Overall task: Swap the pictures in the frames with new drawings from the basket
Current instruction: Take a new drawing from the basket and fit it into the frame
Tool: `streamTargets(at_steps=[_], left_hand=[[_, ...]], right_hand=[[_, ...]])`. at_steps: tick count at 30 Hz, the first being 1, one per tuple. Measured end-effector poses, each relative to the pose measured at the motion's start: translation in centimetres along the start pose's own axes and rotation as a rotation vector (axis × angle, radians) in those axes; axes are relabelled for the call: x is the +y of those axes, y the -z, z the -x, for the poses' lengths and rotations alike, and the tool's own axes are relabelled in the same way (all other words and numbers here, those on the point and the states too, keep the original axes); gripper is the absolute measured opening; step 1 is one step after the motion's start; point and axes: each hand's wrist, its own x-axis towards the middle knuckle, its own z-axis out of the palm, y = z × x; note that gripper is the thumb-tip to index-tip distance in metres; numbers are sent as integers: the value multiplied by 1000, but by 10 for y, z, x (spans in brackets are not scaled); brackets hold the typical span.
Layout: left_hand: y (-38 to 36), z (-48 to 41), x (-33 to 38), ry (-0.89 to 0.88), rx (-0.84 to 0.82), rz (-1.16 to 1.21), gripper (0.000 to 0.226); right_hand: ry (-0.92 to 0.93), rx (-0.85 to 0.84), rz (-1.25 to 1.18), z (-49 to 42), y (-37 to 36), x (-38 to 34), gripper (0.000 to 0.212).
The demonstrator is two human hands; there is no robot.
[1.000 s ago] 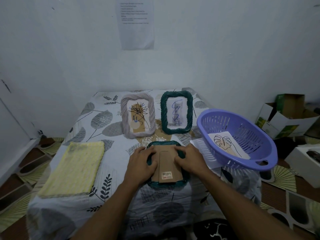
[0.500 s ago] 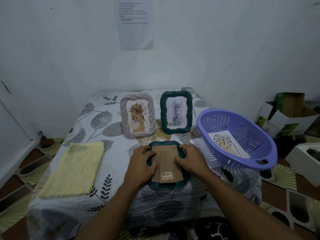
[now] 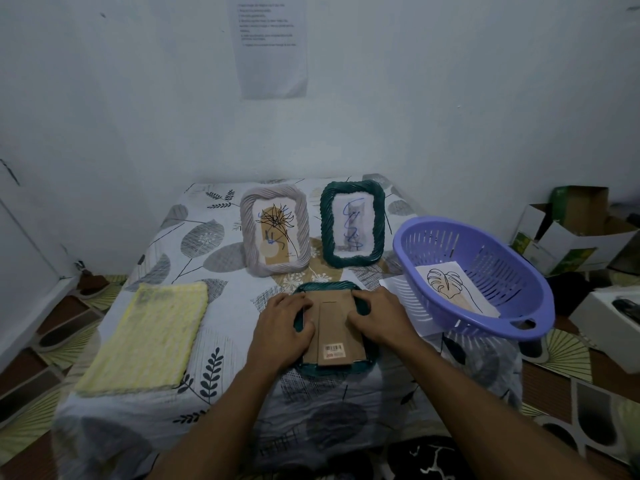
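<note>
- A dark green frame (image 3: 313, 369) is laid face down near the middle of the table's (image 3: 194, 244) front edge, with its brown cardboard backing (image 3: 334, 318) turned upward.
- The left hand (image 3: 282, 329) is placed on the backing's left side, fingers held together and bent, tips at the backing's edge; whether anything is pinched cannot be told.
- The right hand (image 3: 379, 318) is set on the backing's right side in the same manner, and its grip cannot be told either.
- A grey frame (image 3: 275, 233) and a second green frame (image 3: 352, 228) are stood upright side by side towards the back edge, each with a picture inside.
- A purple basket (image 3: 485, 258) is tilted at the right edge, and a leaf drawing (image 3: 450, 289) is seen inside it.
- A yellow cloth (image 3: 145, 336) is spread by the left edge, towards the front corner.
</note>
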Motion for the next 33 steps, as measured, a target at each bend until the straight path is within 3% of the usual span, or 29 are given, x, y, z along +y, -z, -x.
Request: streamTargets(at_steps=[10, 18, 27, 33], left_hand=[[3, -6, 1, 20, -28, -15, 52], [11, -27, 0, 59, -104, 15, 38], [17, 27, -4, -4, 47, 113, 16], [20, 62, 6, 42, 87, 122, 29]], right_hand=[[-1, -16, 43, -7, 2, -7, 59], [10, -79, 116, -20, 7, -12, 64], [120, 142, -61, 41, -4, 5, 21], [145, 263, -32, 75, -18, 7, 32]])
